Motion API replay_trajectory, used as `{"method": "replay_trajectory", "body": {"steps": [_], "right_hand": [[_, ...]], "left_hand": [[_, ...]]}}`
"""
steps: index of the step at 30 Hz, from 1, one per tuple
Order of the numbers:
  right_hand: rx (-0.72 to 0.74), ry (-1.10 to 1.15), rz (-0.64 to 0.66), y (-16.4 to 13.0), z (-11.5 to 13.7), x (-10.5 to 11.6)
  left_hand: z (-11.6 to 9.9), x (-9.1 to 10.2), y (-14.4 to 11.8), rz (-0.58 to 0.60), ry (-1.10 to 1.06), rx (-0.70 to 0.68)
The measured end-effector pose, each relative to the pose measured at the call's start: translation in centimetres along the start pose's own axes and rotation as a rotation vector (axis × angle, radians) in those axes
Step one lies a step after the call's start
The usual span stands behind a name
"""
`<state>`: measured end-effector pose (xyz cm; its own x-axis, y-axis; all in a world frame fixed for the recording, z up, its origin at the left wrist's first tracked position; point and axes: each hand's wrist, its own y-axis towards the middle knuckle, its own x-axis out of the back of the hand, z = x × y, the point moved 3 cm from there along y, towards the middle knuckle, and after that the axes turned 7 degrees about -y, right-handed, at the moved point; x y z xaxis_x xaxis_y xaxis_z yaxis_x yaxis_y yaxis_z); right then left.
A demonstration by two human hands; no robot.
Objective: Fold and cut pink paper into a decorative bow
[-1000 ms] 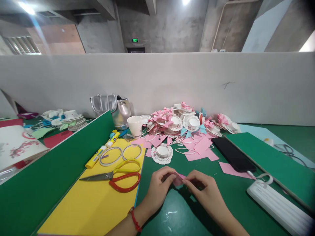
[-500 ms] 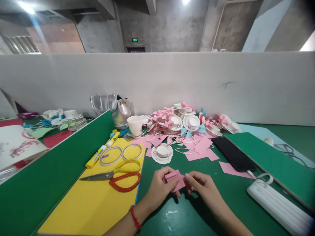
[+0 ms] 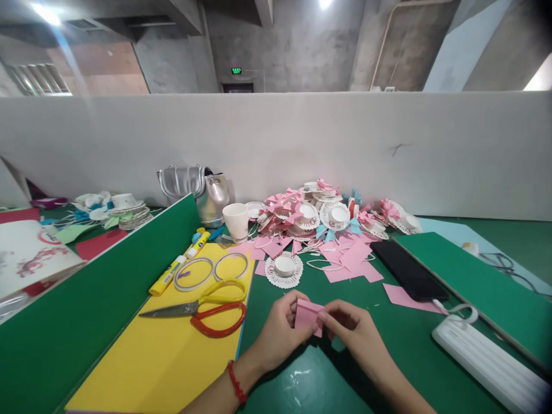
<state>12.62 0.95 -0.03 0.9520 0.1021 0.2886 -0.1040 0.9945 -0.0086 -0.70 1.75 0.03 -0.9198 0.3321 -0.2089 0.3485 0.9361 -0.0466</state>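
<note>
A small piece of pink paper, with a narrow fold along its top edge, is held between both hands above the green tabletop. My left hand is closed on its left side, thumb across the lower front. On the right edge, my right hand pinches the paper between thumb and fingers. Just beyond the hands lies a scalloped white paper disc with a small round cup piece at its centre. Scissors with one yellow and one red handle rest to the left on yellow paper.
Two tape rolls and glue sticks lie at left, beside a green divider. A paper cup stands near heaped paper hats. Pink sheets, a phone and a white power strip lie on the right.
The pink paper has turned from a tilted angle to nearly upright, showing a flatter face. My right thumb has moved slightly left onto its edge. Other things stay put.
</note>
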Motion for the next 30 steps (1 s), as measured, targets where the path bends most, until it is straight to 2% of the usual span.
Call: {"method": "replay_trajectory", "body": {"steps": [6,8,12,14,17,21,24,30], "right_hand": [[0.005,0.019,-0.052,0.1,-0.1,0.5],[-0.018,0.049,-0.057,0.2,-0.3,0.4],[-0.084,0.078,0.02,0.2,-0.6,-0.2],[-0.074,0.097,0.015,0.1,-0.5,-0.4],[-0.039,0.129,-0.033,0.0,-0.4,-0.3],[-0.016,0.151,0.035,-0.1,-0.4,-0.4],[-0.025,0.122,0.081,0.0,-0.5,-0.5],[-0.072,0.137,0.026,0.1,-0.4,-0.3]], "left_hand": [[0.5,-0.2,-0.2,0.009,-0.052,-0.02],[0.6,0.0,0.1,-0.038,-0.067,-0.048],[0.3,0.8,0.6,-0.212,-0.109,-0.1],[0.1,1.0,0.6,-0.247,-0.133,-0.094],[-0.1,0.7,0.5,-0.173,-0.101,-0.053],[-0.2,0.3,0.4,-0.058,0.082,-0.03],[-0.3,0.1,0.2,-0.032,0.118,-0.034],[-0.7,-0.1,-0.2,-0.016,0.193,-0.133]]}}
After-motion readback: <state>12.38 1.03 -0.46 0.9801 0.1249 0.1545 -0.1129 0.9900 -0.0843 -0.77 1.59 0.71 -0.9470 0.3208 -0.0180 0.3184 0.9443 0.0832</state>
